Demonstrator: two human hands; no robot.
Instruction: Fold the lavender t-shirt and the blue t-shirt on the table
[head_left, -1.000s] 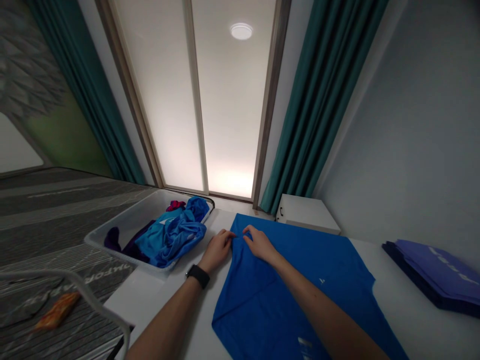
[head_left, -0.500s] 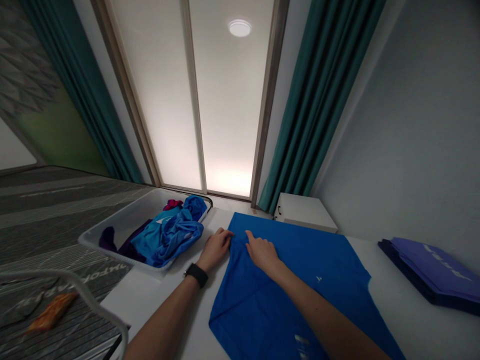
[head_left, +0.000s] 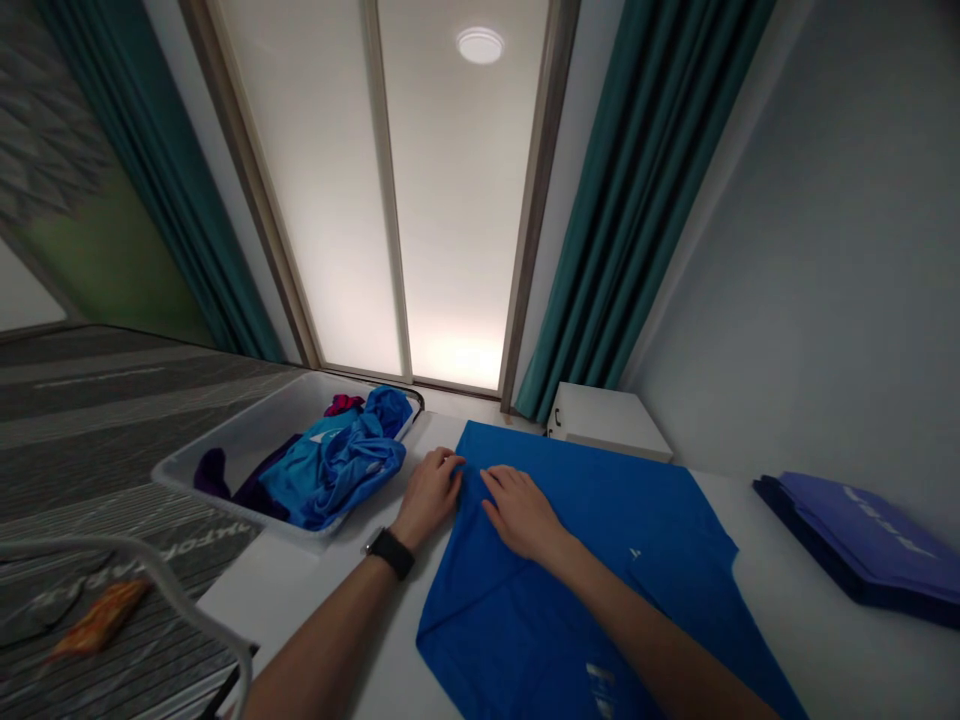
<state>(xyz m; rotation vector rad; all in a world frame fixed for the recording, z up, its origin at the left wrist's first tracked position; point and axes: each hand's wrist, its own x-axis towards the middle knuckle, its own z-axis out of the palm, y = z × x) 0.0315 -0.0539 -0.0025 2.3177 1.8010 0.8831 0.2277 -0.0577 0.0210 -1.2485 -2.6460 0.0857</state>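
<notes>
A blue T-shirt (head_left: 600, 540) lies spread flat on a white table (head_left: 315, 600). My left hand (head_left: 429, 495), with a black watch on its wrist, rests at the shirt's left edge with fingers curled onto the cloth. My right hand (head_left: 519, 510) lies flat on the shirt just beside it, fingers stretched out and pressing the fabric down. The two hands are nearly touching.
A white tub (head_left: 225, 450) at the left holds crumpled blue, purple and pink clothes (head_left: 337, 460). Folded purple garments (head_left: 862, 535) are stacked at the table's right. A small white cabinet (head_left: 607, 435) stands behind, by teal curtains. A bed lies to the left with an orange packet (head_left: 94, 620).
My right hand has slid a little toward me along the shirt and flattened. My left hand stays at the shirt's edge. The view has shifted slightly.
</notes>
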